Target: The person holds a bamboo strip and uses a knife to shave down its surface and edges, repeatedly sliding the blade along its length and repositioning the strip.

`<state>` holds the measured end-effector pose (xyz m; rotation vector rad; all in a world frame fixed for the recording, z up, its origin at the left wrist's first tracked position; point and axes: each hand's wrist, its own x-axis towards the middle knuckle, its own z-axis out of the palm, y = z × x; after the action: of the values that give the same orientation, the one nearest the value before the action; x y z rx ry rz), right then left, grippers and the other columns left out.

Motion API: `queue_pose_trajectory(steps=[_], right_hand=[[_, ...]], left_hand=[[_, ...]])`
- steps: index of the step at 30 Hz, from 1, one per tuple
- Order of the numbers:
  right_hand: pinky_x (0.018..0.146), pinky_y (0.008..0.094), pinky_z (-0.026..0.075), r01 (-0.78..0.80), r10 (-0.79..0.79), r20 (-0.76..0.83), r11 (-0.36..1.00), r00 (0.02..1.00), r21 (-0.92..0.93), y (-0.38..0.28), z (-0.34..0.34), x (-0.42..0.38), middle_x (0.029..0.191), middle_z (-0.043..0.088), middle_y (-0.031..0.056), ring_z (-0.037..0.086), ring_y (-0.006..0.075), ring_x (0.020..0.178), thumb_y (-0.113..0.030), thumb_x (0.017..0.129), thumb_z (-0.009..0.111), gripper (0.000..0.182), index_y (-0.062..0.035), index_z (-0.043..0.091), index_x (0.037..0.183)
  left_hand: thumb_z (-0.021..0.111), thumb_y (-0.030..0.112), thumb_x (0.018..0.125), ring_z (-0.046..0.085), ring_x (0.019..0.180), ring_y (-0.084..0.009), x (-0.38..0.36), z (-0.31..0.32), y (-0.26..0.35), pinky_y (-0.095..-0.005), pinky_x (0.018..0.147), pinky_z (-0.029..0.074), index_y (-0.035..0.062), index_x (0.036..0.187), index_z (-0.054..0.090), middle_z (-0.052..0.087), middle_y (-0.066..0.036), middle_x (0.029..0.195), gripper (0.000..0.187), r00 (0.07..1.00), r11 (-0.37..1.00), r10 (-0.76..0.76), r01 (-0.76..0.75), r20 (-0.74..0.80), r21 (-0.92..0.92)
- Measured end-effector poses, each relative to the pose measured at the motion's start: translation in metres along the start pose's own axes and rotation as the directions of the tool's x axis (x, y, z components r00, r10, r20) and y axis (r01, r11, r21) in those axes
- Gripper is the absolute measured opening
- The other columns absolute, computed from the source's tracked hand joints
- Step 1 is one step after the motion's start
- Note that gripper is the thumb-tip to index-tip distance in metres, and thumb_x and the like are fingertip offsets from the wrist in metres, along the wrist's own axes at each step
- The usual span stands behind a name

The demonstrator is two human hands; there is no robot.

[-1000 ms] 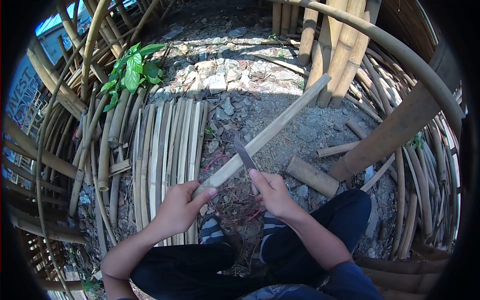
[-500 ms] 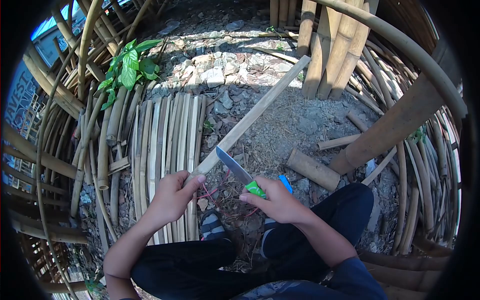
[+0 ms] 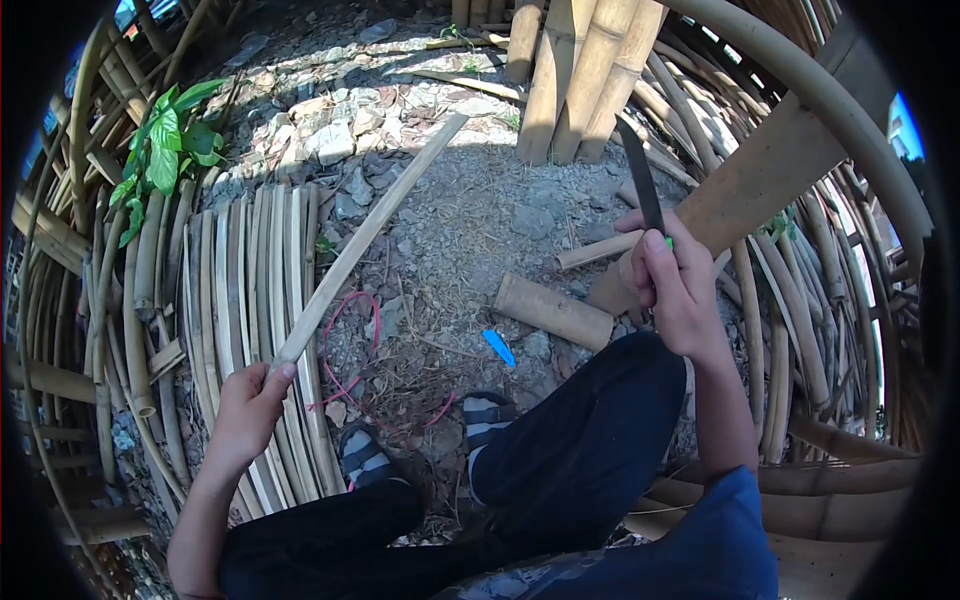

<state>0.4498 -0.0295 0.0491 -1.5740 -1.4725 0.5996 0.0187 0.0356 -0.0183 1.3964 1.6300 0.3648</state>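
Observation:
My left hand [image 3: 248, 408] is closed on the near end of a long, flat bamboo strip [image 3: 372, 228], which slants up and away to the right. In my right hand [image 3: 680, 285] is a knife [image 3: 641, 175], held by its green handle with the dark blade pointing up, well apart from the strip. The fingers wrap round most of the handle and hide it. Beneath the left hand lies a row of split bamboo strips [image 3: 255, 260] side by side on the ground.
A short bamboo tube [image 3: 555, 310] and a blue object [image 3: 498, 348] lie on the stony ground. Pink string [image 3: 376, 325] curls near my feet. Upright bamboo pieces [image 3: 585, 80] stand at the back, and a thick slanting bamboo pole [image 3: 760, 160] is close to my right hand.
My right hand has lifted the knife away from the strip, up and to the right. The left hand still holds the strip. The view has shifted to the right.

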Motion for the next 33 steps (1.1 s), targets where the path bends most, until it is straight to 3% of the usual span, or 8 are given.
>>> queue_pose_trajectory(steps=[5,7,12,15,22,26,28,33], right_hand=[[0.055,0.0216,0.04,-0.04,0.058,-0.096,0.982,0.994,0.184,0.059,-0.028,0.029,0.07,0.05,-0.0012,0.05,0.0049,0.06,-0.029,0.108,0.046,0.035,0.0006,0.064,0.111],[0.059,0.0219,0.044,0.025,0.032,-0.257,0.976,0.966,0.216,0.085,-0.014,0.03,0.076,0.055,-0.0001,0.055,0.0062,0.066,-0.026,0.108,0.048,0.034,0.0029,0.065,0.11],[0.07,0.0236,0.048,-0.076,0.171,-0.234,0.927,0.957,0.367,0.167,0.025,0.028,0.085,0.061,0.0012,0.059,0.0094,0.076,-0.023,0.106,0.054,0.031,0.004,0.067,0.109],[0.08,0.0259,0.05,-0.142,0.223,-0.255,0.943,0.941,0.302,0.201,0.041,0.031,0.09,0.068,0.005,0.064,0.0111,0.086,-0.025,0.105,0.055,0.03,0.0018,0.07,0.105],[0.072,0.0221,0.047,-0.181,0.222,-0.252,0.967,0.942,0.179,0.215,0.051,0.047,0.088,0.068,0.0,0.059,0.0053,0.079,-0.021,0.098,0.067,0.023,0.0007,0.073,0.103],[0.067,0.0215,0.046,-0.129,0.146,-0.244,0.988,0.959,0.087,0.201,0.049,0.057,0.08,0.066,-0.0025,0.056,0.004,0.073,-0.02,0.097,0.07,0.022,0.001,0.073,0.102],[0.06,0.0223,0.041,-0.067,0.046,-0.194,0.992,0.98,-0.105,0.197,0.046,0.061,0.074,0.062,-0.0015,0.051,0.0022,0.068,-0.016,0.096,0.07,0.02,0.003,0.072,0.096],[0.057,0.0225,0.043,0.011,-0.052,-0.274,0.989,0.96,-0.148,0.174,0.046,0.062,0.073,0.063,0.0023,0.055,0.0045,0.064,-0.016,0.098,0.068,0.021,0.0045,0.072,0.096]], left_hand=[[0.061,0.037,0.101,0.035,0.049,-0.0033,0.012,-0.001,-0.004,-0.0261,0.044,0.027,0.0063,0.073,0.053,0.042,0.006,0.057,0.042,1.0,1.0,-0.026,0.027,0.008,-0.014],[0.061,0.035,0.102,0.033,0.048,-0.0028,0.015,-0.001,-0.003,-0.0255,0.043,0.025,0.0065,0.073,0.052,0.041,0.007,0.056,0.041,0.999,0.999,-0.047,0.046,-0.019,-0.023],[0.061,0.031,0.102,0.032,0.047,-0.0026,0.02,0.001,-0.003,-0.0248,0.043,0.023,0.0062,0.075,0.052,0.039,0.008,0.056,0.038,0.996,0.995,-0.092,0.091,-0.01,-0.047],[0.06,0.03,0.103,0.033,0.048,-0.0023,0.02,0.003,-0.004,-0.0248,0.043,0.023,0.0057,0.075,0.051,0.039,0.008,0.056,0.038,0.994,0.993,-0.109,0.109,0.015,-0.049],[0.06,0.03,0.102,0.033,0.049,-0.0025,0.024,0.009,0.0,-0.0249,0.043,0.024,0.0056,0.074,0.05,0.039,0.007,0.056,0.039,0.991,0.991,-0.126,0.127,0.034,-0.039],[0.061,0.03,0.102,0.033,0.049,-0.0021,0.025,0.01,0.0,-0.0248,0.044,0.024,0.006,0.074,0.049,0.039,0.007,0.056,0.039,0.992,0.992,-0.122,0.124,0.042,-0.03],[0.061,0.03,0.102,0.033,0.049,-0.0021,0.026,0.011,0.0,-0.0248,0.044,0.025,0.0061,0.074,0.048,0.039,0.007,0.056,0.039,0.991,0.992,-0.126,0.127,0.045,-0.025],[0.061,0.031,0.102,0.032,0.049,-0.0024,0.026,0.011,0.001,-0.0252,0.044,0.024,0.006,0.073,0.049,0.039,0.007,0.056,0.04,0.989,0.988,-0.14,0.143,0.054,-0.055]])
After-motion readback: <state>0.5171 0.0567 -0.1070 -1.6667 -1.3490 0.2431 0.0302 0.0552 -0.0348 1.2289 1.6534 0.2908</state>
